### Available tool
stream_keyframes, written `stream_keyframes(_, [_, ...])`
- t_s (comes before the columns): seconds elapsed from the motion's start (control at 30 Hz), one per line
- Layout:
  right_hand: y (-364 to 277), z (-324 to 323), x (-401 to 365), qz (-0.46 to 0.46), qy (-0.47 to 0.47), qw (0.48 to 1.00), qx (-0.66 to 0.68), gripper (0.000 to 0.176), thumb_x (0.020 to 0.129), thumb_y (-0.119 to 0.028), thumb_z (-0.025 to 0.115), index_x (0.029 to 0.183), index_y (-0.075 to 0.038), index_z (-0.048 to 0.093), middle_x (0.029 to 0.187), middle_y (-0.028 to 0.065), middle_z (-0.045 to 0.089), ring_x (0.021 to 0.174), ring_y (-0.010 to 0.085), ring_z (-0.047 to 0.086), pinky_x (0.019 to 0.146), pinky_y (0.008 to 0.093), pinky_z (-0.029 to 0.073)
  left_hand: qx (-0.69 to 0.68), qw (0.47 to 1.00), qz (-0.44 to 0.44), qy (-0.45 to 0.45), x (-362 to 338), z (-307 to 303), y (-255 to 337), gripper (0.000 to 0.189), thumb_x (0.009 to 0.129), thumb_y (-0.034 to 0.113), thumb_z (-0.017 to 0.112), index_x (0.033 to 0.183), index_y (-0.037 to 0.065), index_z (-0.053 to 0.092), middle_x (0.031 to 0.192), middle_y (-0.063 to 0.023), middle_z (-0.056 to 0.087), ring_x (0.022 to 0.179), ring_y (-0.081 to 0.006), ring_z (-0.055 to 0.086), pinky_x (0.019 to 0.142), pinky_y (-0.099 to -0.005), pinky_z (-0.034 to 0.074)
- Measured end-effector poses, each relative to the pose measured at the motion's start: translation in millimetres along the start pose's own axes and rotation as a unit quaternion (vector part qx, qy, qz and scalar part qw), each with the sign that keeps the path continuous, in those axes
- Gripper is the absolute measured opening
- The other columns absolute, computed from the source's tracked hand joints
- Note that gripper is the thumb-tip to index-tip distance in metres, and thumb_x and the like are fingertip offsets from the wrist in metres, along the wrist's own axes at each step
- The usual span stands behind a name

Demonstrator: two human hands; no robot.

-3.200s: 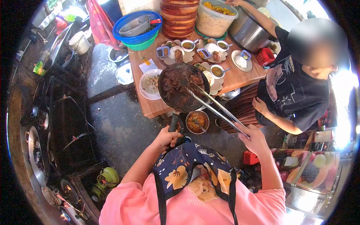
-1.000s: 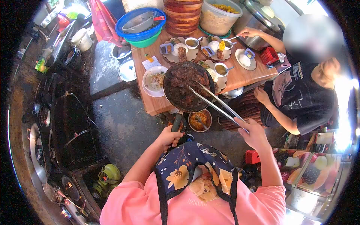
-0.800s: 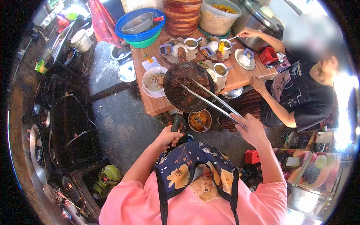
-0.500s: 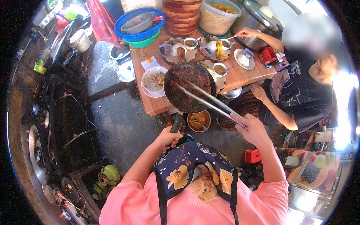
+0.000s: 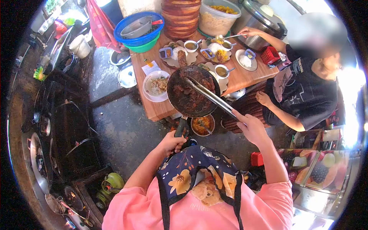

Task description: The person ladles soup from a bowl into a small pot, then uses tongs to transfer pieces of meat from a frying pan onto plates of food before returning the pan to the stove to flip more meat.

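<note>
My left hand (image 5: 172,143) is wrapped round the black handle of a dark frying pan (image 5: 177,103), held up in front of me over the table's near edge. Dark, saucy pieces of food (image 5: 197,82) lie in the pan. Metal tongs (image 5: 214,100) are in my right hand (image 5: 251,128), their arms close together and their tips down among the food. Just beyond the pan's rim sits a plate with white rice (image 5: 178,53), a browned piece of food and a small purple dish. Left of the pan is a white bowl (image 5: 147,94) of rice and toppings.
Across the wooden table (image 5: 155,109) a co-worker's hand (image 5: 249,32) holds a spoon over another plate (image 5: 221,56). A stack of woven plates (image 5: 180,19), blue basket (image 5: 122,32) and food tub (image 5: 216,23) stand behind. Below the pan is a bowl of orange-red food (image 5: 203,124).
The tongs' arms have come closer together, their tips still in the pan. The co-worker's spoon has lifted from the plate toward the soup cup.
</note>
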State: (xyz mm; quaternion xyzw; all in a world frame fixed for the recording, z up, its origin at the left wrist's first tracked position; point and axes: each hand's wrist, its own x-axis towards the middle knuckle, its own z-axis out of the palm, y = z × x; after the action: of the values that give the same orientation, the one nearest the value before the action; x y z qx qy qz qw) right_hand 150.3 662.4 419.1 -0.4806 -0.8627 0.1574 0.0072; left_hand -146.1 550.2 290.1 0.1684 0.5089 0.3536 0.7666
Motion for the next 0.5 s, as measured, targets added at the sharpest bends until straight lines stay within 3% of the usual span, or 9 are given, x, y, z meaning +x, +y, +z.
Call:
stream_keyframes(0.23, [14.1, -1.7, -28.1, 0.049, 0.031, 0.997, 0.060, 0.051, 0.086, -0.015, 0.056, 0.134, -0.027, 0.045, 0.074, 0.0130, 0.050, 0.072, 0.0314, 0.056, 0.067, 0.0407, 0.046, -0.046, 0.999, -0.013, 0.010, -0.9, -8.7, 3.7, 0.021, 0.078, 0.003, 0.063, 0.082, 0.009, 0.043, 0.056, 0.0021, 0.040, 0.039, -0.0070, 0.035, 0.036, -0.0238, 0.029])
stream_keyframes(0.5, [24.6, 43.9, -41.6, 0.204, 0.057, 0.976, -0.058, 0.049, 0.085, -0.015, 0.056, 0.131, -0.029, 0.048, 0.084, 0.0128, 0.051, 0.077, 0.0331, 0.059, 0.067, 0.0449, 0.048, -0.057, 0.997, -0.003, 0.057, -9.7, -31.4, 2.1, 0.020, 0.081, 0.004, 0.062, 0.083, 0.010, 0.043, 0.054, 0.0022, 0.039, 0.038, -0.0081, 0.034, 0.036, -0.0252, 0.027])
